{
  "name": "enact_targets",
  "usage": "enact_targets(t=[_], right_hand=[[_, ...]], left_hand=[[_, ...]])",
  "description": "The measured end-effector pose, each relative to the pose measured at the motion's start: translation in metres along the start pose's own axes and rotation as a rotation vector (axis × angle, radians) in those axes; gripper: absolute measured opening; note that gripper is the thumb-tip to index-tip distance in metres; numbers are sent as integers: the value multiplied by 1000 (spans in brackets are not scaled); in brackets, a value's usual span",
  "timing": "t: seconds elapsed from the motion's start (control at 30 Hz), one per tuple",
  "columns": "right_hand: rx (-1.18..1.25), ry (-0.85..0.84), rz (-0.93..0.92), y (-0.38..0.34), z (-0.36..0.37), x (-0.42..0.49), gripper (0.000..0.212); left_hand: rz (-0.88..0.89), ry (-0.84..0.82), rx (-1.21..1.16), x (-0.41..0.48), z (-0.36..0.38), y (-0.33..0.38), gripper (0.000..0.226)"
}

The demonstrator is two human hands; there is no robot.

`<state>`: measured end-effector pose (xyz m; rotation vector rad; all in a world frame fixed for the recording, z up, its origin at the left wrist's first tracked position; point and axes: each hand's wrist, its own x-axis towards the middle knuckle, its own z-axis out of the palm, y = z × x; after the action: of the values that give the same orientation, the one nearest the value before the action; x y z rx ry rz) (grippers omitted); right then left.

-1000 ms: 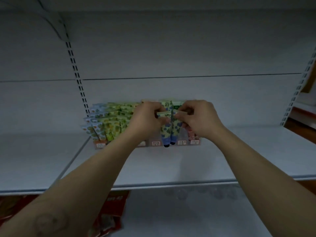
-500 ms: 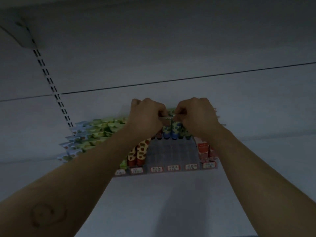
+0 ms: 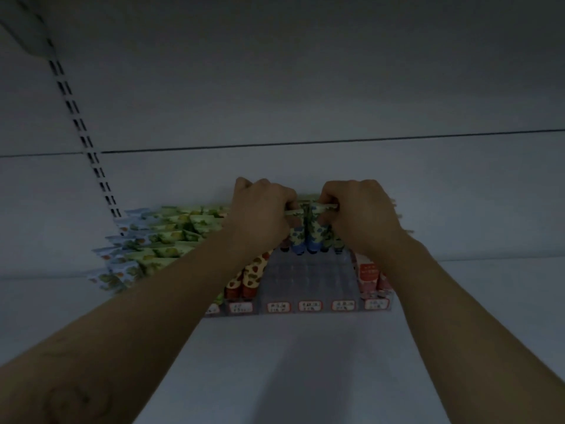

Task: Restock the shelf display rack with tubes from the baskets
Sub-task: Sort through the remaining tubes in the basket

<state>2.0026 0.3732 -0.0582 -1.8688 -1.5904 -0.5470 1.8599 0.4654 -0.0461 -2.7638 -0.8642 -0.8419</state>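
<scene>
**Shelf (image 3: 305, 377) stock entry: blue-capped tubes (image 3: 308, 237) at the display rack (image 3: 305, 313)**

Pale grey back panel (image 3: 305, 87) and a slotted upright (image 3: 81, 133) at far left framed the dim bay. No baskets were in my view.

1. Far left: green-printed tubes (image 3: 171, 237), packed in tight rows and filling the rack's left lanes.
2. Left hand (image 3: 260, 212): fingers curled in, pinching the flat crimped end of a blue-capped tube.
3. Strawberry-printed tubes (image 3: 247, 278): red caps down, in the lane just under that wrist.
4. Centre: the blue-capped tubes, a small cluster hanging cap-down between the two hands at the rear of the middle lanes (image 3: 308, 280). Those lanes lay bare toward the front, behind their price labels (image 3: 308, 306). I could not tell whether the caps had touched the lane floor.
5. Right hand (image 3: 363, 215): fingers curled in, pinching the crimped end of the neighbouring tube. I could not count how many tubes each hand held.
6. Far right: pink tubes (image 3: 370, 273), standing in the last lane.

Step in hand, as I judged it, was seating this cluster at the back of the middle lanes. The next move called for setting the caps down squarely, each in its own lane. Both pinches would then need to let go gently so nothing tipped forward. With so much bare lane, the restock looked well short of done.
</scene>
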Motion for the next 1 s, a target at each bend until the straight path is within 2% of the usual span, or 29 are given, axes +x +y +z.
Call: enact_targets(t=[0.1, 0.2, 0.33, 0.47, 0.57, 0.67, 0.83, 1.0], right_hand=[[37, 50, -36, -4, 7, -2, 9], [22, 31, 15, -5, 3, 0, 7], [-39, -43, 105, -3, 1, 3, 14], [-42, -93, 136, -4, 7, 10, 22], [-27, -130, 152, -1, 6, 16, 21], [-35, -162, 145, 3, 6, 14, 17], [-85, -162, 70, -5, 9, 17, 24], [-131, -206, 108, -12, 16, 29, 25]], left_hand=[[21, -38, 53, 1, -4, 5, 17], [16, -45, 44, 2, -3, 9, 16], [-24, -44, -19, 3, 0, 4, 20], [10, -43, -80, 2, 7, 6, 16], [19, -30, -124, 5, 11, 12, 15], [19, -36, -170, 11, 14, 11, 15], [-10, -67, -160, 14, 20, 0, 17], [-13, -34, -172, 10, 19, -4, 12]])
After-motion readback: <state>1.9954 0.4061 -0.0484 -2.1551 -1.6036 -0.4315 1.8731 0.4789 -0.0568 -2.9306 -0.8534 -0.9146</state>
